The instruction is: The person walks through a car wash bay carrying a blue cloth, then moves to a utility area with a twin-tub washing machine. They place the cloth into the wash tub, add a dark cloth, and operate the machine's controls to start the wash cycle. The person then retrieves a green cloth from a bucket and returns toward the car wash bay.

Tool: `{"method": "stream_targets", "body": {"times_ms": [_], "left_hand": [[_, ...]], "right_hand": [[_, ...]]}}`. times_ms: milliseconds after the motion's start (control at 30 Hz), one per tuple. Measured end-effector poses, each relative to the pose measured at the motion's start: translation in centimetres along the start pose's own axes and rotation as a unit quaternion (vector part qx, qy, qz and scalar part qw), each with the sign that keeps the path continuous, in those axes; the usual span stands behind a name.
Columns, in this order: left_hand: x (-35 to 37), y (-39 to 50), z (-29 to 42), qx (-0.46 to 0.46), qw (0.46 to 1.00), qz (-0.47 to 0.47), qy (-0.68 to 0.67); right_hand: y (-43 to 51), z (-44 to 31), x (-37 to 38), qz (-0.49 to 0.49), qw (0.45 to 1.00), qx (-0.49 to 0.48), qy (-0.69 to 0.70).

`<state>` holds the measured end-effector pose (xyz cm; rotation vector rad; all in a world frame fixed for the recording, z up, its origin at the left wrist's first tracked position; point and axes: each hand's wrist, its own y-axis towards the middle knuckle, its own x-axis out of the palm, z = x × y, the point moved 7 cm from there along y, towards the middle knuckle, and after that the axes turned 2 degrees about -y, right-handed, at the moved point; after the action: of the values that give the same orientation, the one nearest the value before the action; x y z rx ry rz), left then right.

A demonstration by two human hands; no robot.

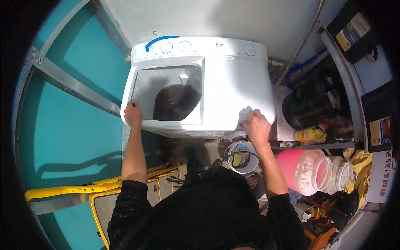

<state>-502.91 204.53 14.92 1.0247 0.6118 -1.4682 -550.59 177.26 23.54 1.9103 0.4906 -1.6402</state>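
A white Haier twin-tub washing machine [214,93] stands against the wall in front of me. Through the clear window [143,93] on its left half, a dark round shape shows below. My left hand [133,114] is curled over the machine's left front rim, beside that window. At the front right corner of the plain white half, my right hand [257,126] has bent fingers and the thumb apart; whether it pinches anything is unclear. Dials [184,46] sit along the rear panel, where a blue hose [162,39] arches over the left end.
Left is a teal panel wall [78,125] with metal framing, and a yellow-framed folding item [103,187]. Near my right forearm stands a white bucket [242,156]. A shelf [284,112] holds a yellow bottle [309,135]; pink-and-clear plastic jars [301,170] lie below.
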Motion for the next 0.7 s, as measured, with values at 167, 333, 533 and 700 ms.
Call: {"method": "stream_targets", "body": {"times_ms": [167,333,533,700], "left_hand": [[-0.39,-0.32,0.41,0.000,1.000,0.002,-0.002],[-0.38,-0.23,0.47,0.002,1.000,-0.003,0.002],[-0.26,-0.24,0.32,0.004,1.000,-0.003,-0.015],[-0.19,-0.19,0.18,-0.005,1.000,0.000,-0.003]], "right_hand": [[-0.02,0.09,0.06,0.007,1.000,0.000,0.006],[-0.08,-0.25,-0.59,0.050,0.998,-0.023,0.015],[-0.06,-0.30,-0.72,0.049,0.998,-0.022,0.016],[-0.06,-0.27,-0.69,0.056,0.998,-0.021,0.009]]}}
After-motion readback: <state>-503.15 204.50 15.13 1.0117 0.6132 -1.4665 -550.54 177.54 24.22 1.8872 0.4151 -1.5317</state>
